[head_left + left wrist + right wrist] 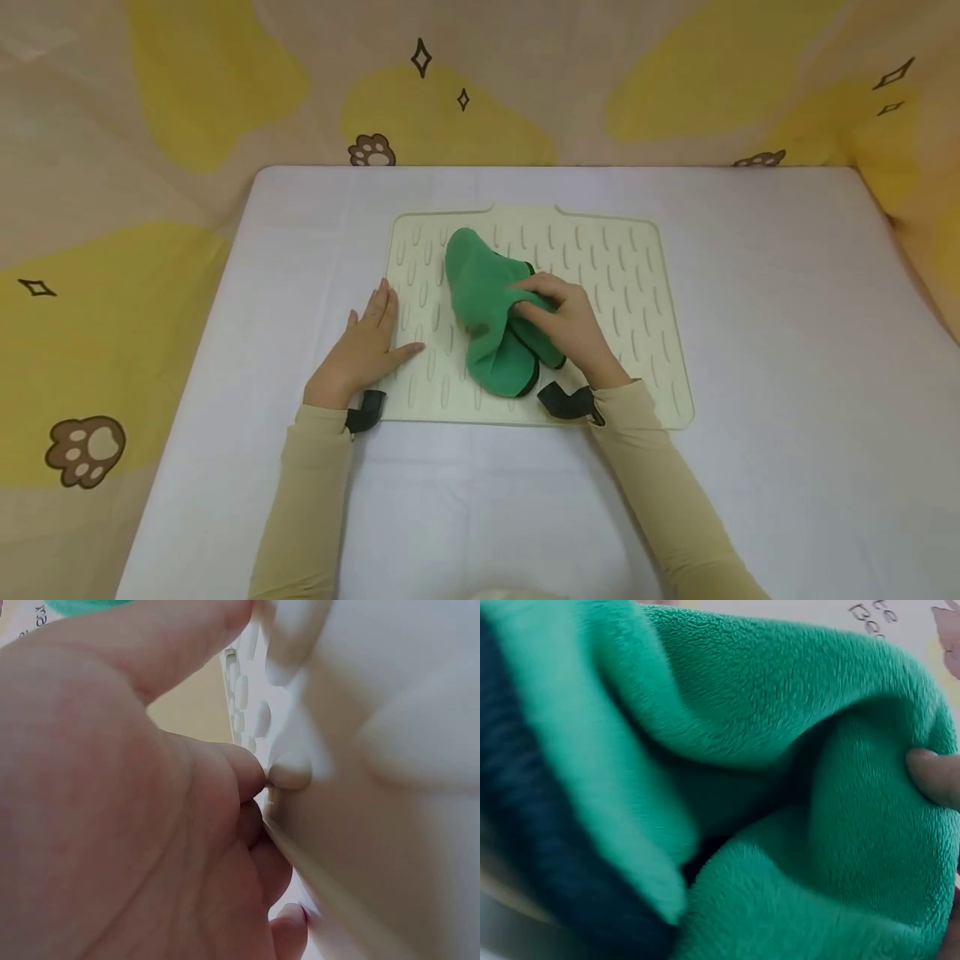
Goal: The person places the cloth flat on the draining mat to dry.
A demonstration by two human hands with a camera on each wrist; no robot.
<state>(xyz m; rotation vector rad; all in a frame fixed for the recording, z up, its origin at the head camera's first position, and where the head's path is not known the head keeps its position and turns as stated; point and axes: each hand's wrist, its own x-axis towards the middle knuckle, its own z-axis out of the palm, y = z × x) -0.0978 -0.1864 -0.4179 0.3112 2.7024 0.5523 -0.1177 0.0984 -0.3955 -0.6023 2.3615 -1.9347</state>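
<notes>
A green plush cloth (480,292) with dark edging lies bunched on a cream ridged mat (637,333). My right hand (566,321) pinches a fold of the cloth between thumb and fingers. Close up in the right wrist view, the cloth's folds (780,697) fill most of the picture, with a thumb or fingertip at the right edge. My left hand (363,350) rests with fingers extended on the mat's left edge, thumb spread over the ridges. From the left wrist, its palm (135,825) shows beside the mat's raised bumps (289,771).
The mat lies on a white table (787,333), with table surface on both sides and in front. Behind it hangs a patterned yellow-beige fabric (487,100). A black wrist-worn piece (367,411) sits at the left wrist and another (566,401) at the right.
</notes>
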